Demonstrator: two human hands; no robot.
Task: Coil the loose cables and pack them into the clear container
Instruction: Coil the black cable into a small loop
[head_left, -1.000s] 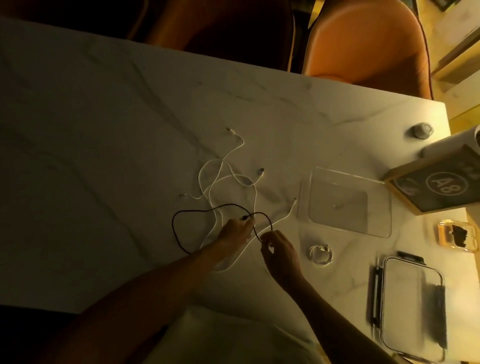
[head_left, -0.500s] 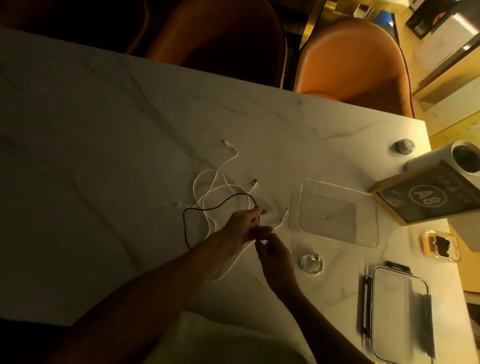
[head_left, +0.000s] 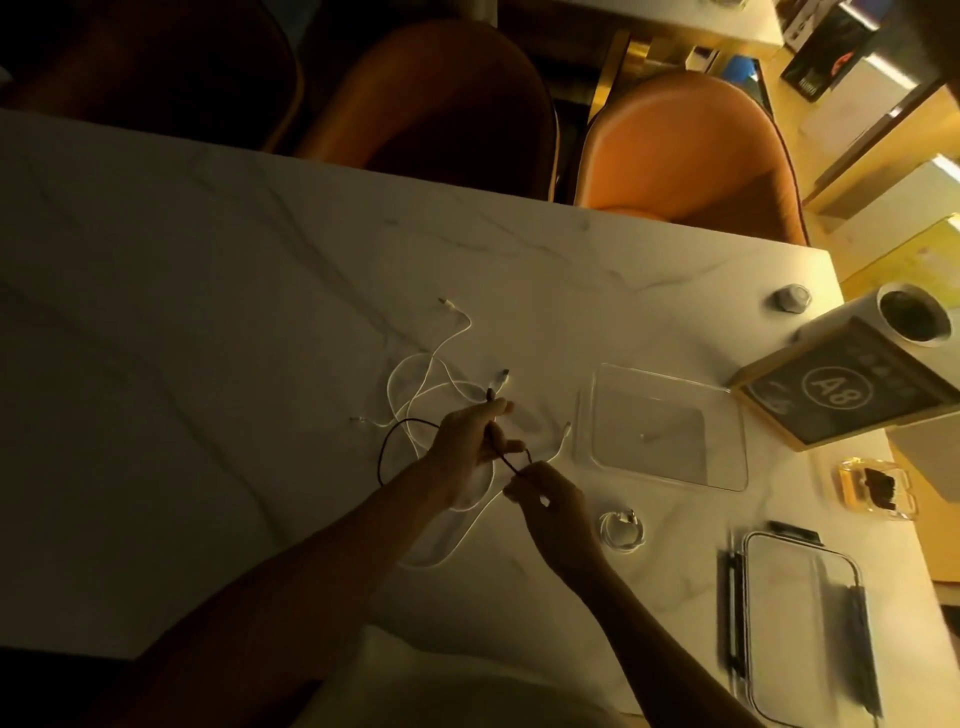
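Black cable (head_left: 387, 441) strung between both grips

You are working in dim, warm yellow light that comes from the upper right, where the floor and shelves glow brightest. The marble table (head_left: 208, 322) fades from pale at its right end to deep shadow at your left and along the near edge. Your forearms read as dark shapes. The lid (head_left: 800, 623) at lower right is smeared by motion blur. Straight edges bow toward the corners from the wide lens, and fine detail is soft and grainy.
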